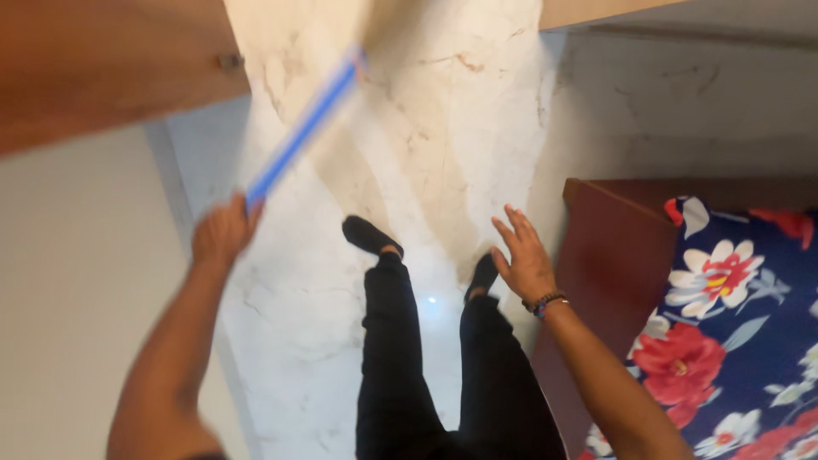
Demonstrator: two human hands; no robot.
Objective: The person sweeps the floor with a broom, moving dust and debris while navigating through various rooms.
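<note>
My left hand [223, 232] is closed around the lower end of a long blue stick-like handle [305, 128], which slants up and to the right over the pale marble floor [443, 128]; the handle is blurred and its far end reaches about the top middle. My right hand [524, 255] hangs free with fingers spread, holding nothing, a beaded band on its wrist. It hovers over the floor beside the bed's edge. My legs in black trousers and black shoes [368, 235] stand on the floor below.
A bed with a dark red wooden frame [596, 255] and a navy floral cover [733, 324] fills the right. A wooden door or cabinet panel [102, 68] is at the top left, a plain wall [77, 298] beneath it.
</note>
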